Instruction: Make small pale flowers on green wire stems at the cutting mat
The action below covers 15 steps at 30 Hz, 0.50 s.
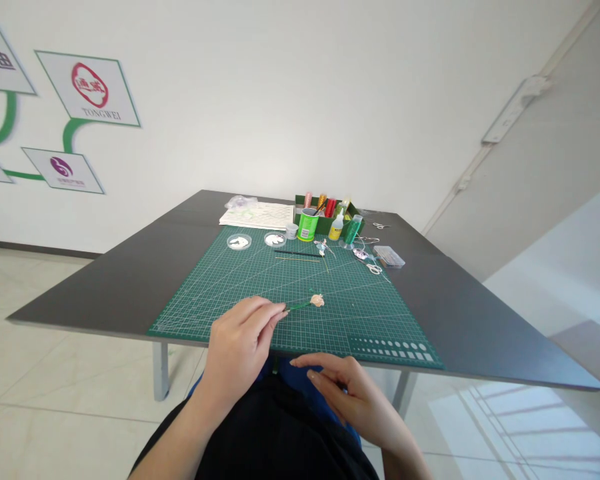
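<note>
My left hand (243,340) is closed, thumb and fingertips pinching the green stem of a small artificial flower (317,301). Its pale peach head points right, just over the green cutting mat (215,293). My right hand (347,390) hovers by the table's front edge with nothing in it, index finger stretched out and thumb apart. Beyond the flower, a thin black stick (299,253) lies on the mat. A small wire piece with pale bluish parts (322,247) lies at that stick's right end.
Two shallow dishes (239,242) with white pieces stand at the mat's back left. Behind are a green can (307,225), a yellow glue bottle (336,227), and a green box (299,201) of thread spools. White-handled scissors (374,269) and a clear case (389,257) lie right.
</note>
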Available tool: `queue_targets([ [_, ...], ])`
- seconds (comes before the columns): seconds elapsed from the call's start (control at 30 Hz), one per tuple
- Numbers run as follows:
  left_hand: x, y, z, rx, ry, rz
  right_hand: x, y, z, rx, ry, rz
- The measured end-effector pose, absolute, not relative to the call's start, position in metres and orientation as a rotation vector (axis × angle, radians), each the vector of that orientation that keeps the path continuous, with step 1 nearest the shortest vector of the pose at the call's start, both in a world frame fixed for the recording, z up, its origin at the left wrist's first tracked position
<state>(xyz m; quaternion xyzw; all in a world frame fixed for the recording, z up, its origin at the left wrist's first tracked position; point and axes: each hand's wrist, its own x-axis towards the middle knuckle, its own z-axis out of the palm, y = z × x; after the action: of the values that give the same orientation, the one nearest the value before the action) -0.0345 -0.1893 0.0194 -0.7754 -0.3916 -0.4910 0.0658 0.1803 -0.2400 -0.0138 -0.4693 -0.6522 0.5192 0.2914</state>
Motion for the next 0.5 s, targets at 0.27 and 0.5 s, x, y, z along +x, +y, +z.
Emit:
queue_targets([
  [0.27,-0.035,-0.190,0.022,-2.312,-1.174,-1.488,0.181,-0.252,-0.011,-1.261,-1.867,1.260],
  [0.5,-0.035,-0.190,0.019,-2.305,-1.166,-1.456,0.182,-0.262,-0.012,-1.279,-1.910,1.130],
])
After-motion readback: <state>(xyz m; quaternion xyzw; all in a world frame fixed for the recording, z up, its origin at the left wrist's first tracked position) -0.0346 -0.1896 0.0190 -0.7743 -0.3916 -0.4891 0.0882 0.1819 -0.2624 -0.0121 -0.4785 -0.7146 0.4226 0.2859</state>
